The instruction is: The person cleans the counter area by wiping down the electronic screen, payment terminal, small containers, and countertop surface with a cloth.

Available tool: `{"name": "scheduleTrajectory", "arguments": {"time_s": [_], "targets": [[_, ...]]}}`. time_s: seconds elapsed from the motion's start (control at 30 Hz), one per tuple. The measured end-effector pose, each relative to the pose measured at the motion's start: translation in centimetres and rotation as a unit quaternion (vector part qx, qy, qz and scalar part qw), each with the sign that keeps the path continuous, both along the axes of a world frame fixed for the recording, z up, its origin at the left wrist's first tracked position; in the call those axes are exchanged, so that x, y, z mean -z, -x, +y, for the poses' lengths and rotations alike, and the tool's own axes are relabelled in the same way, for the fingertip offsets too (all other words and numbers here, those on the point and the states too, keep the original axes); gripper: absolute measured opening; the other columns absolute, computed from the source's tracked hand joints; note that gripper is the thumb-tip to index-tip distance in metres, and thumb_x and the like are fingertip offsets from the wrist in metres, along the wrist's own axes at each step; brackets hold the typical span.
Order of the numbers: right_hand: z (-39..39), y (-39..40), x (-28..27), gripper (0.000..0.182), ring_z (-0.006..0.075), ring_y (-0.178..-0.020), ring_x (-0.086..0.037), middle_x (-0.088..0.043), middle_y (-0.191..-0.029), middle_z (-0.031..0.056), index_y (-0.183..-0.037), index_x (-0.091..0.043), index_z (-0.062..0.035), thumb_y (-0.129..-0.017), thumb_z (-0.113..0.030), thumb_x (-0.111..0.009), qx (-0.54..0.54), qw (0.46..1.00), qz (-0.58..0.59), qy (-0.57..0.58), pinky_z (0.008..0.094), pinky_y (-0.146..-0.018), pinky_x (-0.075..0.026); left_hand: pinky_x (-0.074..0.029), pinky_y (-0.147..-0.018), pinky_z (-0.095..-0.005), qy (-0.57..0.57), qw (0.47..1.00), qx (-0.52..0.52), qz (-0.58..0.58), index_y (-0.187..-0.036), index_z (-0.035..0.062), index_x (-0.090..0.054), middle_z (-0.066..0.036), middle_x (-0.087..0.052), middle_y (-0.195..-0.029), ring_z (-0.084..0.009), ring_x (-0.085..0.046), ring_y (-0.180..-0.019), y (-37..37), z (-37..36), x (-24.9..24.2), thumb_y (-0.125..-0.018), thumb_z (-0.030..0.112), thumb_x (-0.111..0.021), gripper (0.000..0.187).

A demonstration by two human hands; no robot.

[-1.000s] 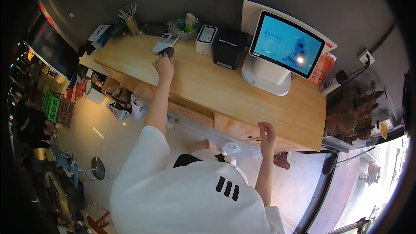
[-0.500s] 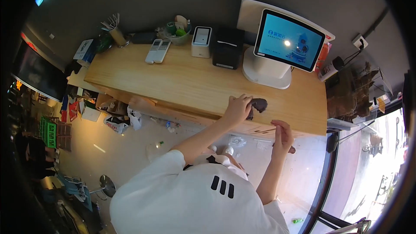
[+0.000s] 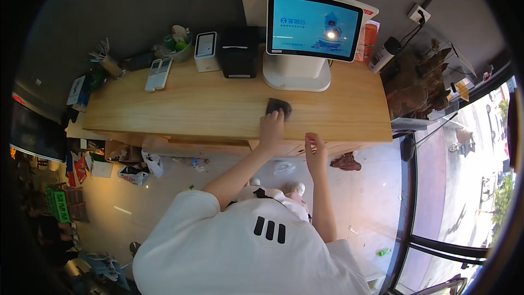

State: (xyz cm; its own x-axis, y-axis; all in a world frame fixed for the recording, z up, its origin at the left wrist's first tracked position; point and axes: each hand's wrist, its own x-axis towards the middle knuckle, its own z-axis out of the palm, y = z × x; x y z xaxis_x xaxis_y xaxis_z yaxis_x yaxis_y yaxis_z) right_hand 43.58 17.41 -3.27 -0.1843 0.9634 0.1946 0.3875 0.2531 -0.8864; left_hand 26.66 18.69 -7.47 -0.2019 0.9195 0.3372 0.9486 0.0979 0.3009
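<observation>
My left hand (image 3: 272, 127) reaches over the front part of the wooden counter (image 3: 180, 106) with its fingers closed on a dark grey cloth (image 3: 279, 107). The cloth lies against the counter top, in front of the white base of the touchscreen terminal (image 3: 314, 27). Just past the counter's front edge, to the right of the cloth, my right hand (image 3: 315, 146) is raised. Its fingers are loosely bent and apart, and nothing shows in them.
Along the counter's back stand a black printer (image 3: 238, 54), a small white device (image 3: 207, 53), a white handset (image 3: 158, 75) and a basket (image 3: 177, 49). A spray can (image 3: 384, 54) stands at the right. Brown crumpled material (image 3: 346, 161) is below the counter.
My left hand has moved the cloth away from the front edge, farther back on the counter. My right hand has stayed by the edge, its fingers loosened. The view has shifted.
</observation>
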Motion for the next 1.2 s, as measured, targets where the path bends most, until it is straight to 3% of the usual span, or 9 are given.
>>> {"name": "scheduleTrajectory", "arguments": {"time_s": [0.07, 0.13, 0.23, 0.37, 0.53, 0.6, 0.83, 1.1, 1.2], "targets": [[0.6, -2.0, -0.8, 0.013, 0.0222, -0.082, -0.060, -0.061, -0.088, 0.0116, -0.100, -0.060, -0.0006, -0.089, -0.005, -0.056, 0.065, 0.997, 0.006, -0.038, 0.0315, -0.070, -0.047, -0.042, -0.076, -0.0402, 0.009, 0.982, 0.163, -0.096, -0.117, 0.0046, -0.058, -0.009, -0.059, -0.097, -0.0258, -0.058, -0.089, -5.8, 1.9, -2.0, -0.084, 0.012, -0.051, 0.034], [1.8, -5.5, -1.5, 0.014, 0.0235, -0.081, -0.058, -0.059, -0.092, 0.0126, -0.101, -0.060, 0.0003, -0.088, -0.002, -0.057, 0.138, 0.979, 0.001, -0.150, 0.0327, -0.075, -0.047, -0.036, -0.085, -0.0415, 0.112, 0.870, 0.319, -0.360, -0.115, 0.0047, -0.062, -0.008, -0.061, -0.097, -0.0219, -0.057, -0.094, -10.6, 5.4, -2.8, -0.087, 0.011, -0.050, 0.031], [3.7, -11.8, -3.4, 0.014, 0.0219, -0.083, -0.055, -0.059, -0.097, 0.0120, -0.103, -0.060, 0.0007, -0.089, 0.000, -0.055, 0.211, 0.952, -0.052, -0.217, 0.0323, -0.073, -0.046, -0.032, -0.088, -0.0393, -0.045, 0.907, 0.312, -0.278, -0.115, 0.0073, -0.061, -0.007, -0.061, -0.099, -0.0243, -0.058, -0.088, -16.5, 7.1, -6.3, -0.086, 0.011, -0.053, 0.031], [7.8, -17.3, -5.3, 0.022, 0.0317, -0.100, -0.050, -0.057, -0.104, 0.0136, -0.106, -0.059, -0.0001, -0.084, 0.000, -0.061, 0.184, 0.946, -0.087, -0.250, 0.0411, -0.086, -0.040, -0.038, -0.086, -0.0361, 0.028, 0.926, 0.245, -0.287, -0.118, 0.0073, -0.059, -0.006, -0.061, -0.100, -0.0203, -0.060, -0.088, -19.3, 7.8, -7.2, -0.087, 0.010, -0.053, 0.032], [13.0, -18.6, -2.4, 0.049, 0.0233, -0.111, -0.050, -0.055, -0.116, 0.0127, -0.129, -0.044, 0.0000, -0.086, -0.010, -0.066, -0.041, 0.986, 0.158, 0.037, 0.0332, -0.096, -0.039, -0.048, -0.079, -0.0269, 0.054, 0.720, 0.197, -0.663, -0.120, 0.0011, -0.056, -0.010, -0.064, -0.104, -0.0150, -0.060, -0.090, -18.8, 8.4, -6.0, -0.091, 0.009, -0.054, 0.030], [14.3, -17.4, -3.1, 0.049, 0.0168, -0.115, -0.050, -0.054, -0.123, 0.0126, -0.130, -0.043, 0.0023, -0.087, -0.009, -0.065, -0.130, 0.924, 0.297, 0.203, 0.0280, -0.098, -0.039, -0.047, -0.081, -0.0258, 0.050, 0.729, 0.164, -0.663, -0.119, 0.0008, -0.057, -0.007, -0.063, -0.104, -0.0124, -0.059, -0.091, -17.9, 8.1, -6.8, -0.091, 0.009, -0.055, 0.029], [17.1, -12.2, -3.8, 0.041, 0.0144, -0.096, -0.060, -0.065, -0.104, 0.0104, -0.122, -0.052, 0.0034, -0.086, -0.010, -0.066, -0.149, 0.925, 0.297, 0.185, 0.0275, -0.085, -0.047, -0.045, -0.083, -0.0275, -0.025, 0.765, 0.098, -0.636, -0.110, -0.0004, -0.051, -0.006, -0.062, -0.099, -0.0118, -0.058, -0.093, -15.8, 9.2, -8.8, -0.089, 0.007, -0.058, 0.023], [20.3, -9.1, -10.8, 0.034, 0.0251, -0.092, -0.064, -0.065, -0.096, 0.0163, -0.116, -0.051, -0.0018, -0.084, -0.005, -0.063, 0.019, 0.988, 0.153, -0.024, 0.0331, -0.082, -0.048, -0.046, -0.082, -0.0332, -0.099, 0.889, 0.155, -0.420, -0.114, 0.0000, -0.048, -0.012, -0.063, -0.098, -0.0205, -0.059, -0.098, -14.7, 13.3, -12.7, -0.084, 0.007, -0.065, 0.035], [26.7, -8.6, -11.1, 0.046, 0.0354, -0.093, -0.055, -0.057, -0.099, 0.0162, -0.120, -0.052, -0.0042, -0.076, 0.003, -0.063, 0.033, 0.945, 0.047, -0.323, 0.0427, -0.079, -0.044, -0.042, -0.083, -0.0376, -0.191, 0.926, 0.130, -0.300, -0.109, 0.0015, -0.054, -0.011, -0.063, -0.099, -0.0257, -0.059, -0.093, -12.5, 13.7, -16.2, -0.082, 0.010, -0.066, 0.031]]}}
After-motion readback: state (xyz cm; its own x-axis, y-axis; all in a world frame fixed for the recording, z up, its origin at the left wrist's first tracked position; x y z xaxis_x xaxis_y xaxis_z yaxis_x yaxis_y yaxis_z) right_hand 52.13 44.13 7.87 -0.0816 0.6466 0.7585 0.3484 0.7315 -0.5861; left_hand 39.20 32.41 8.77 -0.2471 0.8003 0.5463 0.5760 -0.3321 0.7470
